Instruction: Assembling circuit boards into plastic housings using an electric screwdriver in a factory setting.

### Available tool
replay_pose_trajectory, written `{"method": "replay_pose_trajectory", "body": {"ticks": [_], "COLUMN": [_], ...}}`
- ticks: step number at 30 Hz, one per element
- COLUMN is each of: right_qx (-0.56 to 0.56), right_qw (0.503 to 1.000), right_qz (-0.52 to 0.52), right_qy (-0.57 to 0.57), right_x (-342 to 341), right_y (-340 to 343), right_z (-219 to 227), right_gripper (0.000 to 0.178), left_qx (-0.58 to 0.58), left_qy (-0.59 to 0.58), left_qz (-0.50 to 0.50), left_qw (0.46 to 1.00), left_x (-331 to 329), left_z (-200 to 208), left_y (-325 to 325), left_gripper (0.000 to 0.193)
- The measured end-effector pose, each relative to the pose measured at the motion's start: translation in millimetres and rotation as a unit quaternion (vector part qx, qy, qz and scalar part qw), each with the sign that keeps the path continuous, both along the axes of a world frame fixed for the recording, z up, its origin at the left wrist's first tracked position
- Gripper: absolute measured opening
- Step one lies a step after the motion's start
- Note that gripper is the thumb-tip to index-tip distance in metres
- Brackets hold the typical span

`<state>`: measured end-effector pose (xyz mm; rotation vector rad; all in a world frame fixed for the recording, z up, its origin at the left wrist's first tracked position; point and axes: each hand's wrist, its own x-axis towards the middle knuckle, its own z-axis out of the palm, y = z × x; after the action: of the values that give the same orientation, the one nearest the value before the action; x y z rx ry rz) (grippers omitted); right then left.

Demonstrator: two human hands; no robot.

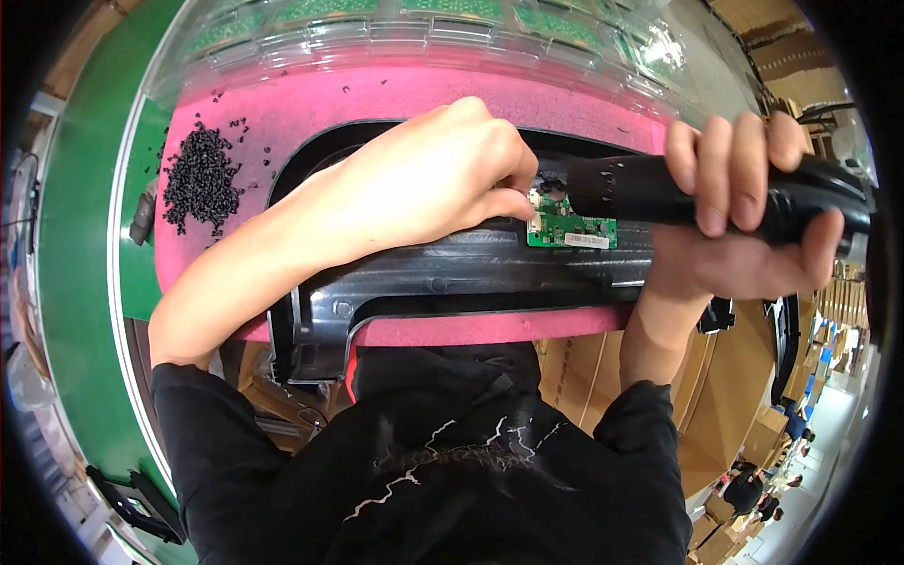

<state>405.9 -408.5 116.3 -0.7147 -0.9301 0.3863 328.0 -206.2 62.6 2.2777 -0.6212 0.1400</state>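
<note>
A heap of black screws (pixel 201 179) lies beside clear trays (pixel 424 28).

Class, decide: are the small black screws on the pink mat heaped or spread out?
Mostly heaped: the black screws form one dense pile on the pink mat, with few strays.

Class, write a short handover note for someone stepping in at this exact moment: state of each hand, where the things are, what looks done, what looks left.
Left hand: fingertips pinched at the edge of the small green circuit board, steadying it.
Right hand: gripping the black electric screwdriver, held sideways, its tip hidden by the left hand.
The board sits in the black plastic housing, which lies on the pink foam pad.
Pile of small black screws on the pad, far left.
Done: board placed in housing.
Left: cannot tell which screws are in; check before driving more.
</note>
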Motion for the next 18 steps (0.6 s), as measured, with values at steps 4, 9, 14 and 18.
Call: {"method": "replay_pose_trajectory", "body": {"ticks": [4,9,14,18], "right_qx": [0.039,0.071,0.037,-0.05], "right_qw": [0.998,0.996,0.998,0.999], "right_qz": [0.049,0.031,0.003,-0.002], "right_qy": [0.023,0.035,0.048,-0.014], "right_x": [1.0,-0.7,-5.7,-1.8], "right_y": [-5.6,-8.0,-6.3,-12.8], "right_z": [0.1,-0.8,3.1,4.7], "right_gripper": [0.04,0.039,0.042,0.043], "left_qx": [-0.058,-0.08,-0.151,-0.102], "left_qy": [0.08,0.13,0.038,-0.058], "left_qz": [0.0,0.005,0.019,-0.034], "left_qw": [0.995,0.988,0.988,0.993], "left_x": [-3.0,-1.4,-2.4,1.4], "left_z": [13.7,18.5,13.8,0.3], "left_y": [0.3,2.2,-5.2,-3.5], "left_gripper": [0.019,0.019,0.015,0.009]}}
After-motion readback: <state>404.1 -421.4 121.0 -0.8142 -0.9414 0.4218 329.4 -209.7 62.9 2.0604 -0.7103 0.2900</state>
